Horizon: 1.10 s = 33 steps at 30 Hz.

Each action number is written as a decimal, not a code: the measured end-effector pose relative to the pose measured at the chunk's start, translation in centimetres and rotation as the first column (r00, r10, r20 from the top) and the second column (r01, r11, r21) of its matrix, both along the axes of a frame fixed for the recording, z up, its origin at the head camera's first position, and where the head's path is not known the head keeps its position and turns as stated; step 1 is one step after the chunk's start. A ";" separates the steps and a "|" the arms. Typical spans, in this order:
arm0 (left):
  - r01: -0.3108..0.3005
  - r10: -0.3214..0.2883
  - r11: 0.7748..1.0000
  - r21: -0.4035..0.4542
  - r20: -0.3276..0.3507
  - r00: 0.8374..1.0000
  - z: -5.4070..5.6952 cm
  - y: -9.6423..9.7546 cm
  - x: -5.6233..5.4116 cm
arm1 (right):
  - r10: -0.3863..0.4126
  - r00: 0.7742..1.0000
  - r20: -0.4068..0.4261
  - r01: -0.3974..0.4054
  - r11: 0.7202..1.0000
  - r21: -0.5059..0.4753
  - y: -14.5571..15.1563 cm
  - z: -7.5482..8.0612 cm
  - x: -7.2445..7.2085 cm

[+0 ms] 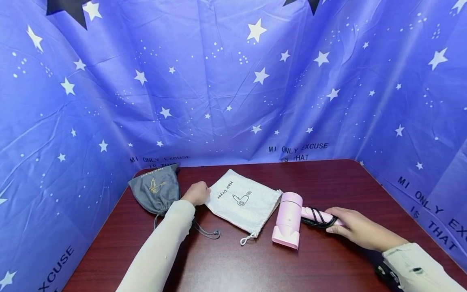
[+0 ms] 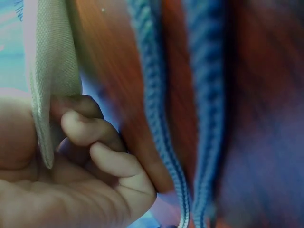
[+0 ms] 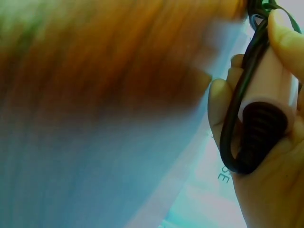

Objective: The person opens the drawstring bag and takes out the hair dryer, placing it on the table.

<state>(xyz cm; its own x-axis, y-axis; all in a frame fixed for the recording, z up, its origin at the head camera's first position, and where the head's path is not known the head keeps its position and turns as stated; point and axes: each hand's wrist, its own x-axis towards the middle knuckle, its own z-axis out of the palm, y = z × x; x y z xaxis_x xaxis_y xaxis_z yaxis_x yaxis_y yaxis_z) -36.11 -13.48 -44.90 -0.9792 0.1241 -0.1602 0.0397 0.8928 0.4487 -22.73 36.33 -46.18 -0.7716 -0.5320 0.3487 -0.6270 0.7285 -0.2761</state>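
In the head view, a pink hair dryer [image 1: 289, 219] is held at its handle by my right hand [image 1: 355, 228]. A black cord [image 1: 316, 218] is wound round that handle; the right wrist view shows the cord [image 3: 231, 128] looping out of the handle's end. My left hand [image 1: 197, 193] pinches the left corner of a white drawstring pouch [image 1: 251, 211] printed "Hair Dryer". Curled fingers around the pouch's fabric [image 2: 57, 57] show in the left wrist view. The dryer's head is at the pouch's right edge; whether they touch I cannot tell.
A grey drawstring pouch [image 1: 164, 192] lies at the table's left, partly behind my left forearm, its grey cord [image 1: 208, 232] trailing right. The dark red table [image 1: 233, 263] is enclosed by a blue star-patterned curtain [image 1: 219, 89] at the back and sides.
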 end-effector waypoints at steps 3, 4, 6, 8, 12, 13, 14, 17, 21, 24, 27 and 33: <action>-0.004 0.004 1.000 0.003 0.002 1.000 0.1 0.1 0.2 | -0.020 1.000 -0.006 0.020 1.000 -0.008 0.4 -0.1 0.1; -0.005 0.005 1.000 0.006 0.001 1.000 0.2 0.1 0.2 | -0.025 1.000 -0.010 0.025 1.000 -0.007 0.5 -0.1 0.2; -0.008 0.008 1.000 0.008 0.001 1.000 0.3 0.1 0.3 | -0.035 0.999 -0.018 0.035 0.999 -0.007 0.7 -0.1 0.2; -0.008 0.008 1.000 0.008 -0.002 1.000 0.3 0.2 0.3 | -0.045 0.999 -0.028 0.045 0.999 -0.003 0.8 0.0 0.3; -0.010 0.010 1.000 0.019 -0.004 1.000 0.3 0.2 0.3 | -0.075 0.996 -0.039 0.075 0.997 0.004 1.0 0.0 0.4; -0.012 0.012 1.000 0.021 -0.003 1.000 0.3 0.2 0.4 | -0.082 0.996 -0.040 0.082 0.997 0.007 1.1 0.0 0.4; -0.014 0.014 1.000 0.021 -0.003 1.000 0.3 0.2 0.4 | -0.089 0.995 -0.039 0.089 0.996 0.009 1.1 0.0 0.4; -0.015 0.015 1.000 0.016 0.002 1.000 0.3 0.2 0.4 | -0.106 0.994 -0.041 0.106 0.994 0.007 1.2 -0.1 0.4; -0.001 0.001 1.000 0.009 0.003 1.000 0.3 0.1 0.6 | -0.135 0.990 -0.049 0.134 0.991 -0.009 1.4 -0.2 0.3; 0.020 -0.020 1.000 0.019 0.004 1.000 0.4 0.0 0.8 | -0.156 0.986 -0.053 0.155 0.988 -0.017 1.6 -0.1 0.1; 0.040 -0.041 0.999 0.028 0.010 0.999 0.5 0.0 0.9 | -0.168 0.984 -0.059 0.168 0.986 -0.018 1.8 -0.1 -0.1; 0.059 -0.060 0.998 0.031 0.018 0.998 0.7 -0.1 1.0 | -0.189 0.980 -0.066 0.189 0.982 -0.012 2.3 -0.2 -0.3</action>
